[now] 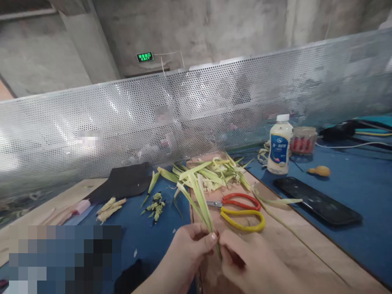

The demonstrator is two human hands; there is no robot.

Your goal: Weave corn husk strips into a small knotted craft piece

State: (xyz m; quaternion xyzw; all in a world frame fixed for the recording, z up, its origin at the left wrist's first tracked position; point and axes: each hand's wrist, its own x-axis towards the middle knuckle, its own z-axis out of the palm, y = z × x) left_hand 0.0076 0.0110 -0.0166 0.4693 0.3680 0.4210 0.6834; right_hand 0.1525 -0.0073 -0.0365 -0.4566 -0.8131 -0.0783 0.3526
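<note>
My left hand [196, 247] pinches a small bundle of pale green leaf strips [200, 196] between thumb and fingers, and the strips fan out upward and away from me. My right hand [245, 259] is closed at the lower end of the same bundle, close against the left fingertips; its inner fingers are partly hidden. Just beyond the hands lie scissors with one red and one yellow handle [241, 220], on a light brown board [284, 241]. A heap of loose leaf strips [211, 173] covers the board's far end.
Right of the board are a black phone [318, 200], a white-capped bottle [279, 149], a jar [304, 141] and a small gourd-shaped thing [320, 170]. Green buds [157, 207] and dry pale pieces [110, 209] lie left. A perforated metal screen [128, 118] stands behind.
</note>
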